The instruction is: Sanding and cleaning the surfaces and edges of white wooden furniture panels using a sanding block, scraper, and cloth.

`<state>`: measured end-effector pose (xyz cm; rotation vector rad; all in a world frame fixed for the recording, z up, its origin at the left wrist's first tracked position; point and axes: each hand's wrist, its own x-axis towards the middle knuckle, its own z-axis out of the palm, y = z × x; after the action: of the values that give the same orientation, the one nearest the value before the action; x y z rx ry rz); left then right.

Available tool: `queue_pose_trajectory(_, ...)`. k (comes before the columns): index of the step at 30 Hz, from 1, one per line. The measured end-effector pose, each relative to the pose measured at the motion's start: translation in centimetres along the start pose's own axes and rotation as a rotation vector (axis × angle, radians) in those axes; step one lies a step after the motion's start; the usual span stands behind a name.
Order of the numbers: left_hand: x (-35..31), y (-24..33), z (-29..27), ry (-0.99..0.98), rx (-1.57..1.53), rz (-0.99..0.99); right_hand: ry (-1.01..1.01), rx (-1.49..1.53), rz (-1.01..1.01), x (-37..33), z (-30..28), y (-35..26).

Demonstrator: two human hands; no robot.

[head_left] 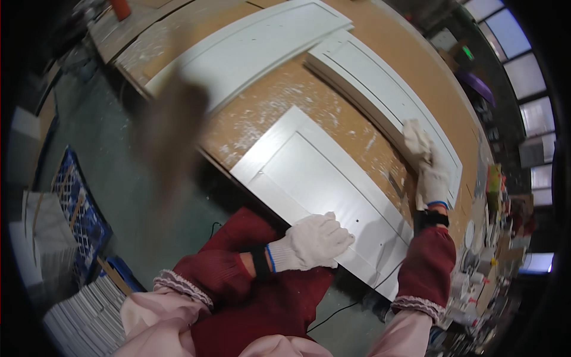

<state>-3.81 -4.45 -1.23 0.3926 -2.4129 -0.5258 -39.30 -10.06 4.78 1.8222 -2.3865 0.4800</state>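
A white panel (324,184) with a grooved inner border lies across the near edge of the brown worktable. My left hand (314,241), in a white knitted glove, rests over its near edge with the fingers stretched forward and slightly bent. Farther right, my right hand (429,169), gloved the same way, is at the side of a stack of white panels (380,83). Its fingers are curled; a pale crumpled shape shows at their tips, and whether this is cloth or only glove fabric is unclear.
More white panels (256,50) lie at the table's far left. The brown tabletop (267,101) has white smears. A blurred brown shape (175,119) crosses the left side. On the floor are a blue crate (77,208) and stacked white boards (95,321). Clutter (476,279) fills the right.
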Motion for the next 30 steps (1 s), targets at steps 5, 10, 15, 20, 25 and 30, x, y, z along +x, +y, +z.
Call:
queue_pose_trajectory(5,-0.7,-0.2,0.8,0.075,0.015,0.035,0.426,0.392,0.254,4.4,-8.1,2.1)
queue_pose_trajectory(10,-1.1,-0.2,0.8,0.055,0.042,0.029,-0.094,0.258,-0.118,1.0,-8.1,-8.2)
queue_pose_trajectory(15,-1.8,-0.4,3.1,0.085,0.081,0.045,-0.499,-0.116,-0.638,-5.8,-5.4,-23.5)
queue_pose_trajectory(20,-2.8,1.0,6.3,0.046,0.065,-0.059,-0.723,-0.029,-0.553,-8.2,-1.7,-26.9)
queue_pose_trajectory(25,-2.7,0.8,4.4,0.085,-0.495,-0.31,-0.676,0.115,-0.604,-9.1,-0.1,-27.6)
queue_pose_trajectory(30,-3.0,0.7,3.6,0.069,-0.393,-0.247,-0.641,-0.06,-0.639,-9.6,1.3,-28.6)
